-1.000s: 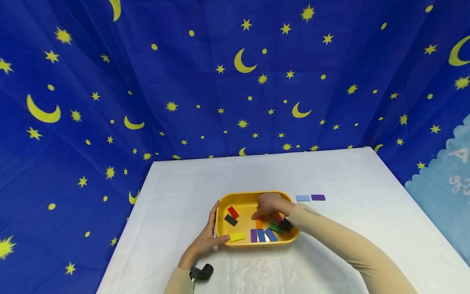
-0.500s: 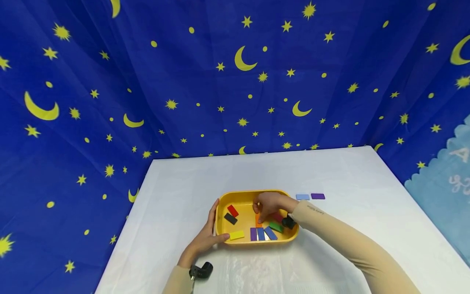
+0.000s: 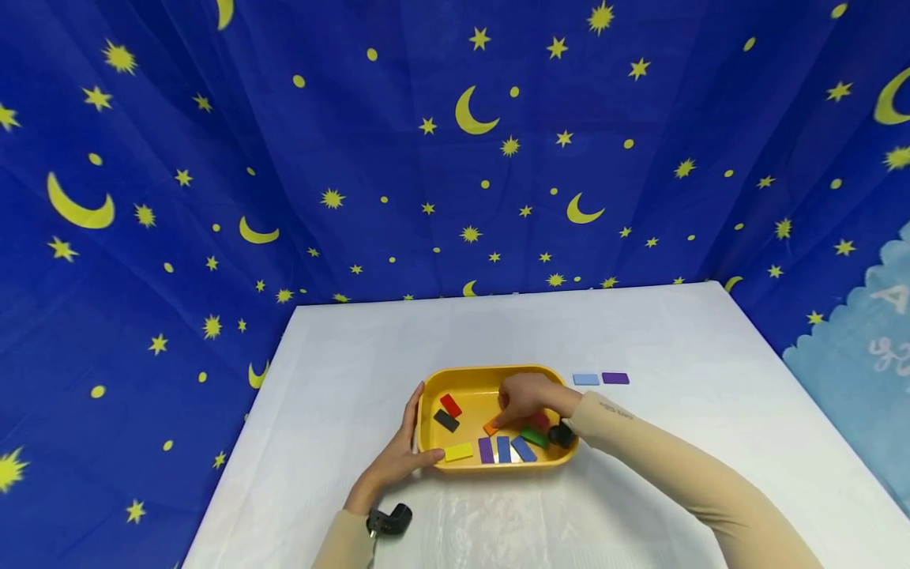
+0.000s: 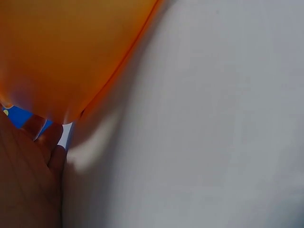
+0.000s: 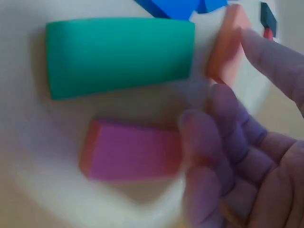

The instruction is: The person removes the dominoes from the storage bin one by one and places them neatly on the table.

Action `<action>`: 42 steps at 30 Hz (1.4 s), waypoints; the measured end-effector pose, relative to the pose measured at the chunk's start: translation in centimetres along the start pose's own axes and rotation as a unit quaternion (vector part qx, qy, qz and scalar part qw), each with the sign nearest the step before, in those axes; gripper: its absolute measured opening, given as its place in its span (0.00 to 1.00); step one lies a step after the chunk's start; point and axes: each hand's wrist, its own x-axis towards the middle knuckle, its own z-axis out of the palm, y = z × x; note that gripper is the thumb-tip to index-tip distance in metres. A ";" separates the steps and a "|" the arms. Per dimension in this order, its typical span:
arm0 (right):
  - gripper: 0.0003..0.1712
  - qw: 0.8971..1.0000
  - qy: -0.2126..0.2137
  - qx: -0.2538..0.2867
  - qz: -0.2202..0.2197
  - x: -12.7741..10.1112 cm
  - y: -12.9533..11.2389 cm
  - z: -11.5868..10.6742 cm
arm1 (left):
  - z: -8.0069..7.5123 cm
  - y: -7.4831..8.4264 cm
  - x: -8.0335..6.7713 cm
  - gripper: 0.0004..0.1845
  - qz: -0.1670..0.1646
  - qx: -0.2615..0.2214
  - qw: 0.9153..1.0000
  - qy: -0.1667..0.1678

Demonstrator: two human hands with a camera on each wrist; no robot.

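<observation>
A yellow plastic basin stands on the white table with several coloured blocks in it. My left hand holds its left end, thumb over the near rim and fingers along the outer wall; in the left wrist view those fingers are partly hidden. Inside the basin my right hand pinches an orange block, thumb on one side and a fingertip at its near end. The other fingers are curled beside a pink block. A green block lies close by.
Elsewhere in the basin lie a red block, a black block, a yellow block, a purple block and two blue blocks. A light-blue block and a purple block rest on the table outside.
My right hand has come down onto the orange block, which has turned and shifted left. The purple block beside it has tilted slightly. My left hand stays on the basin.
</observation>
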 end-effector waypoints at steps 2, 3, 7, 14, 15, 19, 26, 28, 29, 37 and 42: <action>0.20 1.000 0.006 -0.002 -0.027 0.0 0.2 -0.2 | 0.0 0.0 0.0 0.58 0.000 0.000 1.000 0.002; 0.19 0.999 0.005 0.000 -0.040 0.0 0.3 -0.3 | -0.1 0.0 0.0 0.58 0.001 0.001 1.000 0.003; 0.17 0.996 0.001 -0.002 -0.084 0.2 0.5 -0.5 | -0.1 -0.1 0.0 0.57 0.005 0.001 1.000 0.004; 0.14 0.998 -0.006 0.016 -0.064 0.4 0.4 -0.1 | 0.0 -0.3 0.1 0.57 -0.006 0.004 1.000 0.002; 0.14 0.998 -0.011 0.023 -0.061 0.4 0.4 -0.1 | 0.1 -0.4 0.1 0.57 -0.006 0.004 1.000 0.004; 0.14 0.997 -0.028 0.048 -0.050 0.5 0.4 0.1 | 0.2 -2.1 0.4 0.58 -0.006 0.005 1.000 0.015; 0.15 0.993 -0.046 0.093 -0.050 0.2 0.5 0.0 | 0.2 -4.2 0.8 0.58 0.007 0.003 1.000 0.020; 0.16 0.992 -0.052 0.105 -0.053 0.1 0.7 0.0 | 0.2 -4.3 0.8 0.58 0.008 0.000 1.000 0.020; 0.16 0.991 -0.057 0.111 -0.052 0.0 0.8 0.0 | 0.3 -4.3 0.8 0.58 0.008 -0.001 1.000 0.020; 0.11 0.982 -0.030 0.170 -0.072 -0.6 1.5 -0.9 | 0.5 -4.3 1.0 0.58 0.004 0.004 1.000 0.020; 0.11 0.964 0.004 0.246 -0.098 -1.8 1.8 -2.2 | 0.3 -4.2 0.8 0.58 0.001 0.004 1.000 0.025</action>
